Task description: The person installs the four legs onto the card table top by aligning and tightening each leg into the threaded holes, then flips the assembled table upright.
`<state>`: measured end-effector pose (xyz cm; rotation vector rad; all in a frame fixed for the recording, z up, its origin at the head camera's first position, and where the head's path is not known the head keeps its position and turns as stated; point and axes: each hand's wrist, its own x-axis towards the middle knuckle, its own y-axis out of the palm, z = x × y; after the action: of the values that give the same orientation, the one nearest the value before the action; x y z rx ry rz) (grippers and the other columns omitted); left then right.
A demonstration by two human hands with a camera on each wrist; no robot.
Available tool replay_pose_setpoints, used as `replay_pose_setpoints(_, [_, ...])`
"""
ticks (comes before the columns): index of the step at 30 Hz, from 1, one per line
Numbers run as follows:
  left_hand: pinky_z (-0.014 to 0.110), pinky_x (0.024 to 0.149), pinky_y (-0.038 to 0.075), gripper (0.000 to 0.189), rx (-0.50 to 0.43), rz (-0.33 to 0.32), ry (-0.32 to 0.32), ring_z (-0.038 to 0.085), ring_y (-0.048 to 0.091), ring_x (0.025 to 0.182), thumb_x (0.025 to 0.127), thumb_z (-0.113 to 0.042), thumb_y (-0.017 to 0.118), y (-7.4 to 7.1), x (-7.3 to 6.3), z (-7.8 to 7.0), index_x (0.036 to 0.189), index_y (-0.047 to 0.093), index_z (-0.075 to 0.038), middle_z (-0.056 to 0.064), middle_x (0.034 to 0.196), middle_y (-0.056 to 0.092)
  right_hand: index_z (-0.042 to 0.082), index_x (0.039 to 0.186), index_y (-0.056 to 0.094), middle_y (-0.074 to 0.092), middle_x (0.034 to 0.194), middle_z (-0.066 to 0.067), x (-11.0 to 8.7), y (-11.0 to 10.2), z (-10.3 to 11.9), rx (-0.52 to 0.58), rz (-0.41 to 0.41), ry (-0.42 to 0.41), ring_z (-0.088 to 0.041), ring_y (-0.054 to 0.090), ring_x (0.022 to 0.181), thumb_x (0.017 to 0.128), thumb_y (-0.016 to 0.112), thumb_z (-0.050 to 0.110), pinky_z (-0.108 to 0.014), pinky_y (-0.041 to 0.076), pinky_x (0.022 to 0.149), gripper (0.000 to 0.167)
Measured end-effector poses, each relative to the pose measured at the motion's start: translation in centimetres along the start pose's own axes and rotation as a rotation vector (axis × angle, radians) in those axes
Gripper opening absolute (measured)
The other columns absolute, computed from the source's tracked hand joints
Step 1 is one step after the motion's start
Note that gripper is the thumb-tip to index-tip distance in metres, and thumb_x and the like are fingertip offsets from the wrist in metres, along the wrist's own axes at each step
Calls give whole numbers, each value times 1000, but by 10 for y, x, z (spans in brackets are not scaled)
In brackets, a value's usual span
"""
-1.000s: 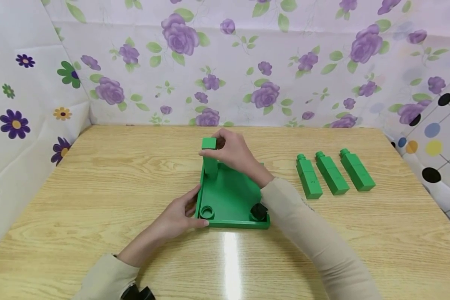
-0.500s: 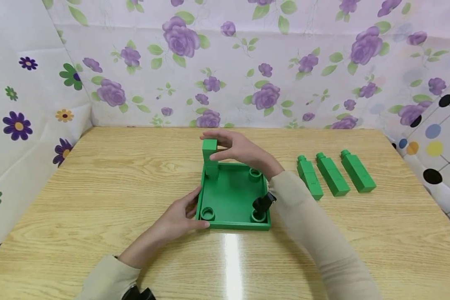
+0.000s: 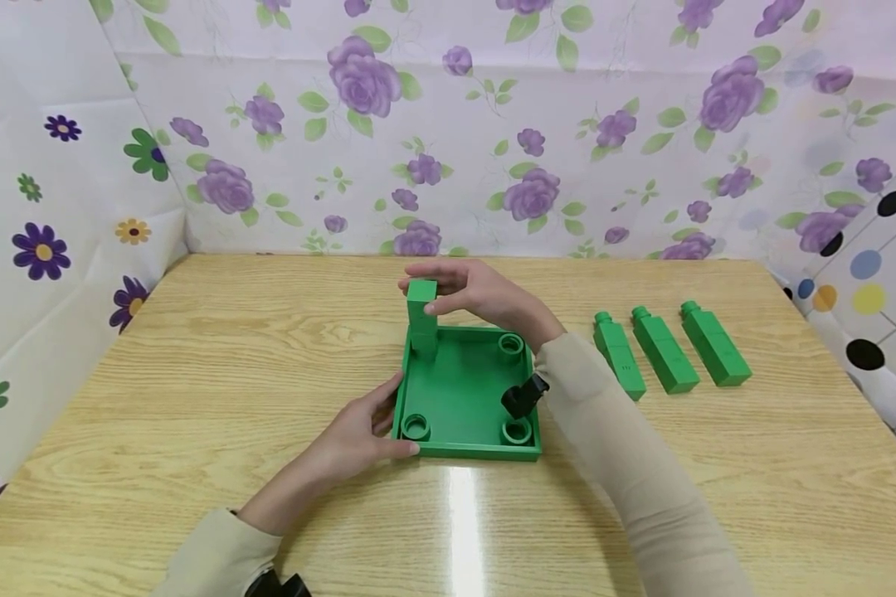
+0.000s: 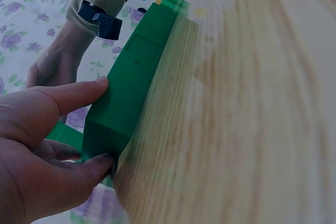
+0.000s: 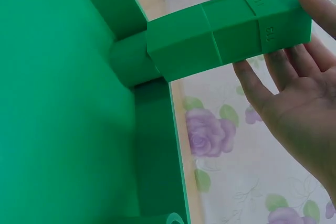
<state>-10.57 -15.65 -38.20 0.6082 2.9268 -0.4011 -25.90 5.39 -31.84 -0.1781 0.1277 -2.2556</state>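
A green square tabletop [image 3: 459, 385] with a raised rim lies underside up on the table, with round sockets at its corners. My left hand [image 3: 354, 435] grips its near left corner; in the left wrist view the thumb and a finger hold the green edge [image 4: 128, 72]. At the far left corner stands a green square leg [image 3: 422, 330], its round end in the socket area. My right hand [image 3: 485, 294] is at the leg's upper part, thumb on one side and fingers behind. In the right wrist view thumb and fingertips touch the leg [image 5: 226, 35] near its free end.
Three more green legs lie side by side at the right: a left one [image 3: 618, 355], a middle one [image 3: 664, 350] and a right one [image 3: 715, 344]. Beyond the wooden table [image 3: 269, 332] hangs a flowered cloth [image 3: 478, 149].
My right hand has loosened about the leg and shifted slightly right, its fingers now straighter behind it. The leg stays upright. My left hand keeps its hold on the tabletop.
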Motion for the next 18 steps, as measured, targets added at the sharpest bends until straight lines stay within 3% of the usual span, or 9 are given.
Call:
replay_pose_setpoints(11, [40, 106, 37, 96, 7, 5, 2, 33, 29, 139, 82, -2, 76, -1, 0, 0, 155, 13, -3, 18, 156, 23, 7, 136, 55, 60, 127, -6, 3, 2, 6, -248, -74, 23, -18, 57, 113, 87, 73, 12, -33, 50, 92, 52])
replay_pose_setpoints(18, [41, 107, 36, 96, 9, 12, 2, 33, 28, 139, 83, -2, 76, -1, 0, 0, 155, 13, -5, 17, 156, 23, 6, 125, 60, 60, 116, -6, 4, 11, 7, -362, -204, 37, -18, 59, 102, 84, 78, 17, -30, 51, 87, 47])
